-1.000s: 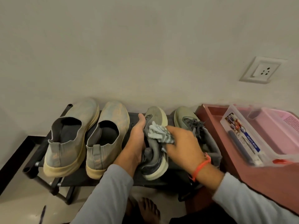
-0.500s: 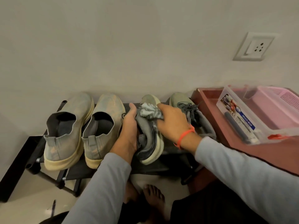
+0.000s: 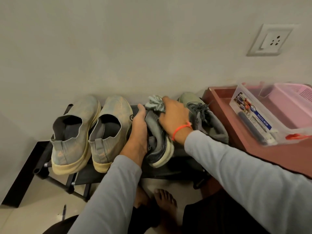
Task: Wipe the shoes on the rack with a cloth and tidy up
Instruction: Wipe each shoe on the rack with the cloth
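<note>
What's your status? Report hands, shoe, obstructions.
Left hand grips grey sneaker on rack. Right hand presses cloth on its toe. Nothing in the way.

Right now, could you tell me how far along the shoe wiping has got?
Nothing is visibly finished. In hand: the left hand steadies the grey sneaker on the rack while the right hand rubs the cloth near its toe. Left: its laced partner and the two slip-ons still look dusty, though I cannot tell whether they were wiped.
</note>
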